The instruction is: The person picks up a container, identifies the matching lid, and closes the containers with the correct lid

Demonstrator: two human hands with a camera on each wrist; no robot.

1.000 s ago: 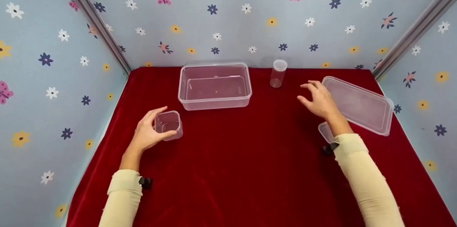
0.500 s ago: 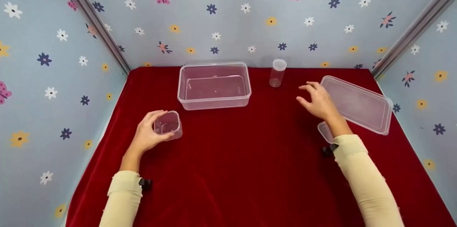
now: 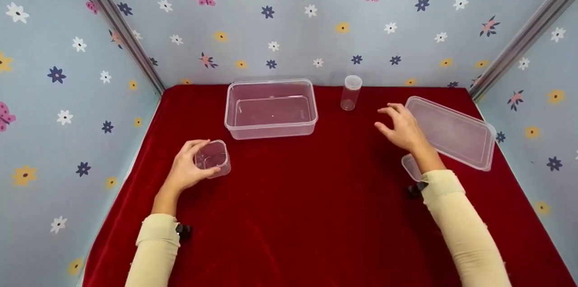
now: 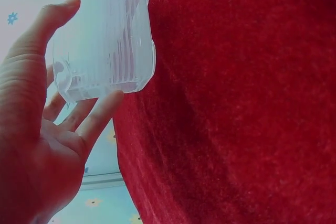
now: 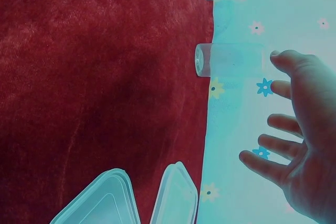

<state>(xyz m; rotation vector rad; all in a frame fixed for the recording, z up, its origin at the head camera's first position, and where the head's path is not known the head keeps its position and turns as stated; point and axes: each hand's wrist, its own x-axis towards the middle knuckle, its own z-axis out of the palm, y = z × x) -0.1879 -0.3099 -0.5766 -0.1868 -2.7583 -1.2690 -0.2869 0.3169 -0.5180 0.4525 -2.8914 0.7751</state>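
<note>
A small clear plastic container (image 3: 221,167) with rounded corners stands upright at the left of the red cloth. My left hand (image 3: 184,170) holds it between thumb and fingers, which span its two sides. The left wrist view shows the container (image 4: 113,45) in front of the palm, thumb on one side and fingertips on the other. My right hand (image 3: 403,129) is raised over the right side, fingers spread and holding nothing. Beneath that forearm lies a small clear lid (image 3: 410,166), partly covered. A large rectangular lid (image 3: 456,136) rests just right of the hand.
A large clear rectangular box (image 3: 271,131) stands at the back of the red cloth (image 3: 289,215), its top uncovered. Right of it is a slim clear jar (image 3: 350,96) with a white cap. Flower-patterned walls (image 3: 298,16) close off the back and both sides.
The fingers and thumb of my left hand have drawn in onto the small container, which stays in place. My right hand has barely moved.
</note>
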